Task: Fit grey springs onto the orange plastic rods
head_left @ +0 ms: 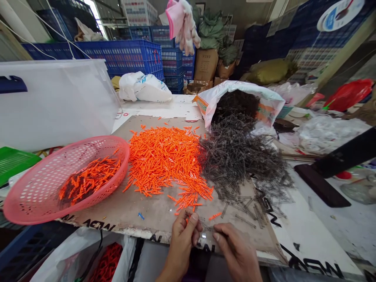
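Lettering (pixel 315 267) on board (pixel 311 223); orange piece (pixel 187 221) in left hand (pixel 182 232), hold of right hand (pixel 235 244) unclear.

Left hand (pixel 184 230) and right hand (pixel 236 248) near each other, fingers (pixel 192 221) curled.

A workshop for small parts: heaps of orange plastic pieces (pixel 164 156) and dark springs (pixel 232 152) cover the near workbench (pixel 155 211), a pink basket (pixel 26 203) holds more at left, and blue crates (pixel 126 56), cardboard boxes (pixel 206 64) and sacks (pixel 212 33) crowd the far side.
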A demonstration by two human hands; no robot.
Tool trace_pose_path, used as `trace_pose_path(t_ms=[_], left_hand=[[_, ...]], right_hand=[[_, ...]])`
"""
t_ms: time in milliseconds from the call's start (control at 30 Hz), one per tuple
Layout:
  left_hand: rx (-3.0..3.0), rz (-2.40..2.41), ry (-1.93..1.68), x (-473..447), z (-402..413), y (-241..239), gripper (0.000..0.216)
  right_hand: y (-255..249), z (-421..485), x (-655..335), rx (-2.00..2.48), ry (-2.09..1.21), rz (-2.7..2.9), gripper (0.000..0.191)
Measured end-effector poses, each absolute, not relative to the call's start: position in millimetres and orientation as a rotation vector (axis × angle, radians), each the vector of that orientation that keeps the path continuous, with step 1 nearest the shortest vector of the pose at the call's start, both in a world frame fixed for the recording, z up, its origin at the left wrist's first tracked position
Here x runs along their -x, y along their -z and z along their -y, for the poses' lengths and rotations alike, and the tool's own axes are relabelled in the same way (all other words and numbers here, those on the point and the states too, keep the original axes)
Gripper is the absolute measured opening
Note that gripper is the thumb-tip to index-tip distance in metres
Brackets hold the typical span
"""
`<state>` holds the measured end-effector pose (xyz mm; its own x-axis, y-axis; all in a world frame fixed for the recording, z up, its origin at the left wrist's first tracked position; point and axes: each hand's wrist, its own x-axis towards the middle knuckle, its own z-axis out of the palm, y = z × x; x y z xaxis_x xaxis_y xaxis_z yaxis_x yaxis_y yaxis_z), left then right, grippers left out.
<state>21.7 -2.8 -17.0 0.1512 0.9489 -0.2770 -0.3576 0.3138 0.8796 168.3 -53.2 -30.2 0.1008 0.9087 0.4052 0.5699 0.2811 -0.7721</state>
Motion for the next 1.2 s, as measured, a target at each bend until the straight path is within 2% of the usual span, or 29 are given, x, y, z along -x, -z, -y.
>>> trace_pose_path(t_ms=[367,567,633,800,1067,1200], left_hand=[[-0.772,-0.947,-1.117,-19.1,3.8,21.9,0.031],[-0.761,-0.950,-1.108,-19.7,3.1,20.1,0.033],[-0.741,-0.949,-1.113,-20.1,2.4,19.5,0.034],[-0.721,-0.947,-1.118,-20.1,1.3,18.0,0.033],[-0.730,-1.041,-1.133,-24.1,0.4,18.0,0.036],[-0.703,-1.042,-1.143,-25.2,0.3,18.4,0.048]], right_hand=[[41.1,55.3,-145.5,1.432,-0.879,1.292,0.040],[32.0,51.1,-147.6,1.459,-0.435,1.375,0.027],[27.8,50.9,-150.2,1.445,-0.309,1.443,0.028],[24.8,52.2,-154.9,1.417,-0.363,1.507,0.030],[44.6,49.2,-180.2,1.563,-0.265,1.487,0.016],[49.7,47.7,-181.1,1.590,-0.215,1.568,0.021]])
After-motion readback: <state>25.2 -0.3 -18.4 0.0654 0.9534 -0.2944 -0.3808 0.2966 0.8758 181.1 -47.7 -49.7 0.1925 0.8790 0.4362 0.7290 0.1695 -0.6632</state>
